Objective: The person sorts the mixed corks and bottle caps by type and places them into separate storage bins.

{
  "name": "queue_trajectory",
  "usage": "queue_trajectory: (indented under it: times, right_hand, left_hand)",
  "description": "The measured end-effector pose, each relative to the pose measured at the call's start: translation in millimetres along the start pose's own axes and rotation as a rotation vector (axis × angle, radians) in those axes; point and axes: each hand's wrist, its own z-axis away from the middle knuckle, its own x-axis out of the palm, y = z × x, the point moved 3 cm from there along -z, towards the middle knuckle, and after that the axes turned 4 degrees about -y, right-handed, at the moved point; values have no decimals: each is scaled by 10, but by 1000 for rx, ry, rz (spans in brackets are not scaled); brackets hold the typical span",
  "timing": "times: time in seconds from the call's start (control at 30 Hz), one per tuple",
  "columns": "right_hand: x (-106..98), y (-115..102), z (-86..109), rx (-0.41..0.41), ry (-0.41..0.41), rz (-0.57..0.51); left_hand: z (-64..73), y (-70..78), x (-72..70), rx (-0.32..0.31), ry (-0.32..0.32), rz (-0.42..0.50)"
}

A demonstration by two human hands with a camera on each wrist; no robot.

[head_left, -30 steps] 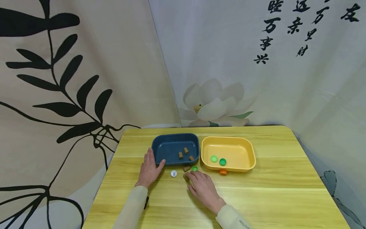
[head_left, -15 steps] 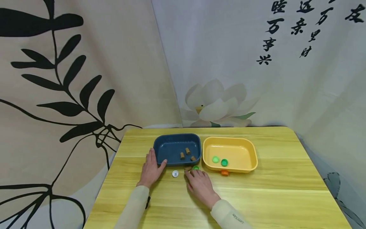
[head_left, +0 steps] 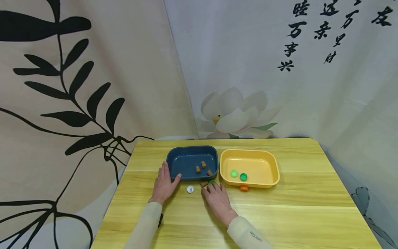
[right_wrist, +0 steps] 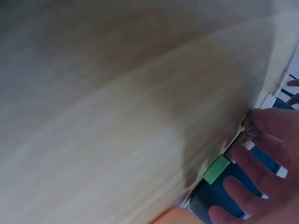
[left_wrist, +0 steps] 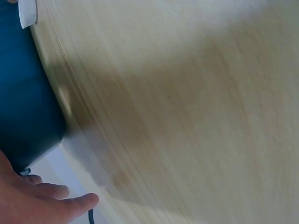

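My left hand [head_left: 163,185] rests with straight fingers against the left side of the blue tray [head_left: 178,149], thumb at its front. In the left wrist view, that hand [left_wrist: 42,198] is partly cut off. My right hand [head_left: 217,204] is low over the table before the tray, thumb and forefinger pinching a small brown cork [right_wrist: 251,123]. A second cork [head_left: 203,184] lies by the tray's front wall. Right beside the fingertips is a green bottle cap [right_wrist: 216,169], mostly covered by them in the head view. A white cap [head_left: 190,189] sits to the left.
Several corks [head_left: 203,164] lie inside the blue tray. To its right stands a yellow tray [head_left: 258,159] holding a light green cap [head_left: 234,173] and a darker green cap [head_left: 243,177]. An orange cap [head_left: 244,187] is at the yellow tray's front wall.
My right wrist has swung a little to the left, and its fingers now cover more of the green cap. The cork that showed at the fingertips is now hidden in the head view. My left hand stays put.
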Motion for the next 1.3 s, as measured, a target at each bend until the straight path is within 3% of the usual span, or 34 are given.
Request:
queue_trajectory:
  times: [0.17,0.33,0.63,0.93,1.3]
  right_hand:
    - [-7,19,17,7,-8,-18]
    - [-45,30,69,-9,37,-58]
    - [-230,33,174,-28,73,-95]
    - [-546,108,13,28,165,-163]
    - [-576,278,-229,99,235,-216]
  left_hand:
    - [-8,-7,5,-4,-4,-5]
    - [-8,-10,11,-1,-5,-5]
    - [13,-15,7,1,-2,2]
    - [9,-15,0,9,12,0]
    - [-12,-13,12,17,13,-6]
